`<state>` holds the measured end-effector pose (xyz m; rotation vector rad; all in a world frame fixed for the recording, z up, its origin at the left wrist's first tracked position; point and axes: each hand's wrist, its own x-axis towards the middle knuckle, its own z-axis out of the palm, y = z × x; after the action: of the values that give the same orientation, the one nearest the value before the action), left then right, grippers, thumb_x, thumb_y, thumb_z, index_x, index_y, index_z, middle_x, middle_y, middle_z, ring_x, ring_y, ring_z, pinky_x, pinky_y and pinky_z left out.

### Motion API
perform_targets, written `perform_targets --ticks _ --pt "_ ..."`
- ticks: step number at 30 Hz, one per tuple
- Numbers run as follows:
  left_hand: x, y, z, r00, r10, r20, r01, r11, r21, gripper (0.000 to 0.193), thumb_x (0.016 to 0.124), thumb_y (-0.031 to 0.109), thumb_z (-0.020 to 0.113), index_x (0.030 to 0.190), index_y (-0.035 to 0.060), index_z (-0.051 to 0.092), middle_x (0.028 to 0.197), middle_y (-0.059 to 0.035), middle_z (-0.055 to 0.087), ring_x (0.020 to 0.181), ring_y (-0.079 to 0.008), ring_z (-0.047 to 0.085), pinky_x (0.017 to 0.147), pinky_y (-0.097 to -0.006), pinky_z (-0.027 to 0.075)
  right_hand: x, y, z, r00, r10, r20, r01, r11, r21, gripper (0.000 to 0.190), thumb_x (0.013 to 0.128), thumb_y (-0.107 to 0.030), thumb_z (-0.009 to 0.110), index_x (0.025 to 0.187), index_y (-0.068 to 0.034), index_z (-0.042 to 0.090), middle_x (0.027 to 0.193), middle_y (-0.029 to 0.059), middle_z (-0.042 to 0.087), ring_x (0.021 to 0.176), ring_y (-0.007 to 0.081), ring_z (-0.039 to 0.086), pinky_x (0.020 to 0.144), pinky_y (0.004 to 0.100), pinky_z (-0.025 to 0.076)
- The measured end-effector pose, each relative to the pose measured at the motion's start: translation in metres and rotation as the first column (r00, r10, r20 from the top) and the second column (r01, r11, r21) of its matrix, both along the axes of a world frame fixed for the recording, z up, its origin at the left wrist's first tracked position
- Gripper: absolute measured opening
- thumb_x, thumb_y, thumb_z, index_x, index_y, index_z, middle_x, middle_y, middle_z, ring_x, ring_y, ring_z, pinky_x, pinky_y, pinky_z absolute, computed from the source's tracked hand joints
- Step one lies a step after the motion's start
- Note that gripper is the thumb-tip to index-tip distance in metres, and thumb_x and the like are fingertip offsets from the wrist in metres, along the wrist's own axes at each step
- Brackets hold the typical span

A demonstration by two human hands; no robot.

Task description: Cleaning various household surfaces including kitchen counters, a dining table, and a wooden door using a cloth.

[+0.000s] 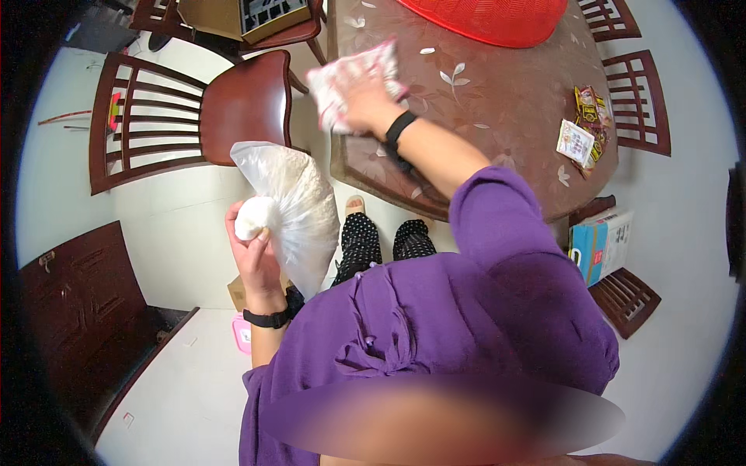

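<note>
My left hand (255,256) is closed around the gathered neck of a clear plastic bag (306,204), which hangs off the table's near left side. Pale, flour-like or grainy contents fill the bag, and a white bundled lump (255,217) shows at my fingers. On the table's left edge, my right hand (367,102) lies palm down on a folded white cloth (335,78) with pink edging. Motion blurs this hand and the cloth, so whether the fingers grip it is unclear.
The dining table (431,157) has a clear patterned cover. On it are a red woven basket or cover (501,20) and small snack packets (591,128). A wooden chair (245,110) stands close at left, a printed carton (603,244) at right. An open cardboard box (215,17) rests at upper left.
</note>
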<state>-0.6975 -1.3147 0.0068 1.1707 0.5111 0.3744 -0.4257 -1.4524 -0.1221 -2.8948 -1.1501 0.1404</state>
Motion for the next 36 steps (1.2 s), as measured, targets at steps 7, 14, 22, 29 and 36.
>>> perform_targets --ticks 7,14,22,29,36 --pt "0.0 0.001 0.0 0.999 -0.004 0.045 0.004 1.0 -0.006 0.061 0.073 0.01 0.061 0.129 0.004 0.037 0.118 -0.012 0.05 0.114 -0.0243 0.047 0.102 -0.035 0.034 -0.051 -0.046 0.002 0.961 0.274 -0.027 -0.265 0.948 0.177 0.063 0.085 -0.048 0.05 0.136 -0.012 0.042 0.144 0.0058 0.036 0.136 0.0275 0.025 0.11 0.0525 0.016" --pt "-0.001 0.008 0.004 0.999 -0.001 0.042 0.0 1.0 0.018 0.059 0.073 0.008 0.061 0.128 0.0054 0.037 0.12 -0.0127 0.05 0.114 -0.0244 0.047 0.102 -0.0352 0.034 0.053 -0.148 0.005 0.941 -0.337 0.03 0.333 0.937 0.103 0.073 0.087 -0.053 0.046 0.14 -0.005 0.032 0.151 0.0141 0.019 0.139 0.0328 0.016 0.11 0.0558 0.014" --pt "-0.005 0.004 0.0 0.999 0.006 0.037 -0.005 1.0 -0.013 0.06 0.071 0.003 0.063 0.125 0.0072 0.038 0.122 -0.013 0.05 0.115 -0.024 0.047 0.102 -0.0358 0.034 0.04 -0.033 0.011 0.872 -0.472 -0.13 0.473 0.881 -0.025 0.085 0.085 -0.062 0.039 0.146 -0.007 0.016 0.153 0.0153 0.006 0.139 0.043 0.001 0.106 0.0647 0.005" --pt "-0.013 0.006 -0.005 0.998 0.053 -0.033 -0.054 0.997 -0.049 0.057 0.067 0.0 0.065 0.119 0.0083 0.041 0.122 -0.0144 0.049 0.115 -0.025 0.047 0.101 -0.0375 0.036 0.079 -0.023 -0.008 0.938 -0.339 -0.074 0.345 0.932 0.108 0.084 0.083 -0.063 0.045 0.145 -0.011 0.021 0.153 0.0121 0.011 0.139 0.0412 0.007 0.105 0.0654 0.008" --pt "-0.023 -0.006 -0.006 0.999 0.043 -0.013 -0.043 0.999 0.003 0.061 0.065 0.003 0.072 0.117 0.0077 0.042 0.122 -0.0149 0.049 0.114 -0.0249 0.048 0.1 -0.0373 0.036 0.147 0.009 -0.013 0.935 -0.346 0.079 0.333 0.933 0.136 0.081 0.082 -0.065 0.041 0.145 -0.017 0.025 0.153 0.0051 0.017 0.14 0.034 0.011 0.108 0.0617 0.007"
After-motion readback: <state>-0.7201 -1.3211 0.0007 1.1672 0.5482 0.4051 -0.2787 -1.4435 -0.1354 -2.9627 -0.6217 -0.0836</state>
